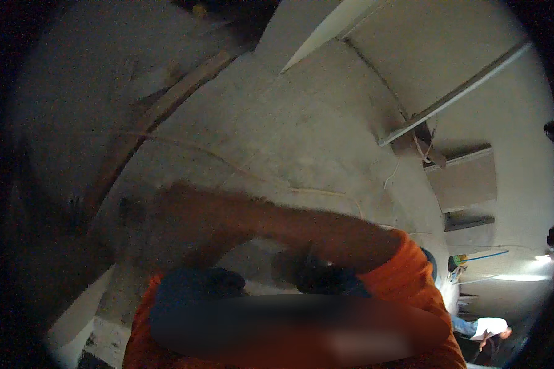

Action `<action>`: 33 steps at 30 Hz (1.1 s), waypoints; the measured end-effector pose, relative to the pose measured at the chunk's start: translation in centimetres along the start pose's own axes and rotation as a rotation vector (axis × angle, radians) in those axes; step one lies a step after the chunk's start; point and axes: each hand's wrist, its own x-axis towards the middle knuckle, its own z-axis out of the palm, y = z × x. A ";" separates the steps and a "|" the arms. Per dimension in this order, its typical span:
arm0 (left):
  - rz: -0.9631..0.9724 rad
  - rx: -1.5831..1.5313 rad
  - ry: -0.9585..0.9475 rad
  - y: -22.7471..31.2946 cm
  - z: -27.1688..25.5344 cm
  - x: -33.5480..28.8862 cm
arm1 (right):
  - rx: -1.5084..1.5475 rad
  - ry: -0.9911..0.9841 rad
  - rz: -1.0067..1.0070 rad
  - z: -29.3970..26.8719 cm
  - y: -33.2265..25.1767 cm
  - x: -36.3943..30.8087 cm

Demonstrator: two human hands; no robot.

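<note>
My right arm reaches across to the left in front of me, its orange sleeve pushed up near the elbow. At its far end my right hand [175, 203] is a dark blur, close to a long wooden strip [160, 114] on the floor. Beneath that forearm, my left hand [231, 237] seems to lie close under it, though shadow hides its outline. The fingers of both hands are too dark and smeared to make out. Whether either one holds anything does not show. My blue trousers [191, 286] are bent below the arms.
A thin pale cable [317, 192] runs across the grey floor [301, 135]. To the far right are a long pale bar [455, 93], a flat board [465, 181] and a blue-handled tool [486, 256]. Another person [491, 328] in a white top bends over at the lower right.
</note>
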 end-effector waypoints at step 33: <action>-0.289 1.256 0.377 29.7 -22.0 11.5 | 0.532 1.544 0.028 -51.5 1.8 -38.4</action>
